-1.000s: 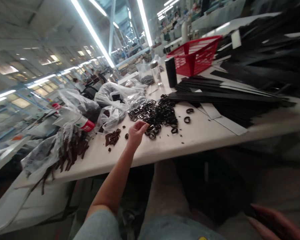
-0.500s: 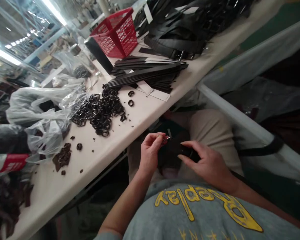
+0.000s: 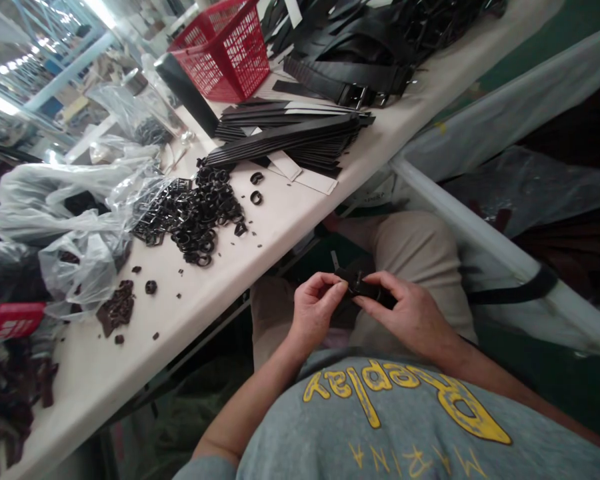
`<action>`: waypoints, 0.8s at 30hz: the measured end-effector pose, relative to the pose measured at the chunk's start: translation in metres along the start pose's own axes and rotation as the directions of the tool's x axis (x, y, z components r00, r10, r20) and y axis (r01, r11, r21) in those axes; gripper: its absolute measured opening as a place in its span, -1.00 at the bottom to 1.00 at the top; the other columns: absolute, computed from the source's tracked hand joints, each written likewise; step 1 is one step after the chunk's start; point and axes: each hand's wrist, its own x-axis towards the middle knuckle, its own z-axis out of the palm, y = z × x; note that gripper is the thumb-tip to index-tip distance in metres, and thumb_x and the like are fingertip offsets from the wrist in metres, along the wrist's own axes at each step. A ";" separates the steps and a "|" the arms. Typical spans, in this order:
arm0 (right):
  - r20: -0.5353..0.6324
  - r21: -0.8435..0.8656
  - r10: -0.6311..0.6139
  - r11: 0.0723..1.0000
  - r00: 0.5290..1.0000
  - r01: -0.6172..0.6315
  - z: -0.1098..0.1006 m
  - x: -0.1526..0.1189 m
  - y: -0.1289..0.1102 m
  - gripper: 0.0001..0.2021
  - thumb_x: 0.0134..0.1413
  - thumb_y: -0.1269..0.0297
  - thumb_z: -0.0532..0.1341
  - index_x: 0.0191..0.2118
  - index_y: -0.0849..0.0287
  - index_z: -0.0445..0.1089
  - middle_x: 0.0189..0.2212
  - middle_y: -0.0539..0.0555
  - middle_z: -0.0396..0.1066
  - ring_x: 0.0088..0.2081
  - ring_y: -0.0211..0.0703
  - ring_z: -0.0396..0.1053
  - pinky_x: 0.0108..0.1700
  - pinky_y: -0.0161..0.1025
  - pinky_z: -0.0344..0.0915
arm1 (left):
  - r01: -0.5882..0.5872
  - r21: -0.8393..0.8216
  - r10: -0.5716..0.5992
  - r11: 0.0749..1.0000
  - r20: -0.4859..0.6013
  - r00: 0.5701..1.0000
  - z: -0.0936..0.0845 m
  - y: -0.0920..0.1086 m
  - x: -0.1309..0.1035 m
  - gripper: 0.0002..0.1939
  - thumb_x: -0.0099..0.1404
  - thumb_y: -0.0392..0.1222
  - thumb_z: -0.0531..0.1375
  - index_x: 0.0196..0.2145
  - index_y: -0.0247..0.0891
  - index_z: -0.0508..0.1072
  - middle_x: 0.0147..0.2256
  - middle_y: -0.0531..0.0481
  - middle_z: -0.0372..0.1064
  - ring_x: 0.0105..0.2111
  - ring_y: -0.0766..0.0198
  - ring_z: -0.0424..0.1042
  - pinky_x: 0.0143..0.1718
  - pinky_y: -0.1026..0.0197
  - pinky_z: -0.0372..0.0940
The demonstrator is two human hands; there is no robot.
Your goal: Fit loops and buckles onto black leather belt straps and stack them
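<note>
Over my lap, my right hand [image 3: 405, 310] grips a dark strap [image 3: 383, 293] between thumb and fingers. My left hand [image 3: 317, 307] is closed in a pinch at the near end of that strap, its fingertips close to a small metal piece [image 3: 359, 280]. What sits between the left fingertips is too small to make out. On the white table [image 3: 285, 233] to the left lies a heap of black loops and buckles [image 3: 200, 213], with two single loops [image 3: 256, 197] beside it. A stack of black straps [image 3: 290, 140] lies behind them.
A red basket [image 3: 225, 57] stands at the back, near a pile of black belts [image 3: 345, 60]. Clear plastic bags [image 3: 80, 233] and small brown pieces [image 3: 117, 307] lie left. A pale rail [image 3: 470, 213] runs at the right.
My left hand has moved right, up to the strap in my right hand, and the gap between the hands has narrowed. The view has shifted slightly.
</note>
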 end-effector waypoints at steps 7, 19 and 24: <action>0.255 0.088 0.031 0.995 0.966 -0.055 -0.021 -0.005 0.002 -0.77 0.16 0.10 0.18 -0.34 0.12 0.46 -0.51 -0.06 0.46 -0.46 -0.21 0.39 -0.44 -0.29 0.21 | 0.027 -0.085 -0.033 0.996 -0.063 0.998 -0.006 0.006 0.003 -0.67 0.03 0.03 0.43 -0.48 -0.29 0.51 -0.48 0.08 0.40 -0.46 0.41 0.30 -0.37 0.34 0.23; 0.109 0.306 0.084 0.945 0.990 -0.114 0.000 -0.005 -0.001 -0.79 0.19 0.13 0.20 -0.24 0.16 0.46 -0.44 -0.01 0.51 -0.40 -0.19 0.45 -0.33 -0.31 0.32 | 0.117 -0.353 -0.107 0.928 0.048 0.993 0.019 -0.014 -0.001 -0.62 -0.02 0.00 0.47 -0.41 -0.28 0.44 -0.46 0.09 0.41 -0.52 0.39 0.37 -0.44 0.29 0.32; 0.101 0.318 0.135 0.935 0.986 -0.160 0.001 -0.008 -0.003 -0.78 0.16 0.11 0.23 -0.25 0.16 0.47 -0.44 0.00 0.52 -0.41 -0.20 0.45 -0.34 -0.32 0.33 | 0.048 -0.361 -0.051 0.931 0.001 0.999 0.020 -0.020 0.001 -0.44 -0.01 -0.05 0.47 -0.10 -0.22 0.39 -0.47 0.16 0.41 -0.50 0.41 0.36 -0.43 0.34 0.27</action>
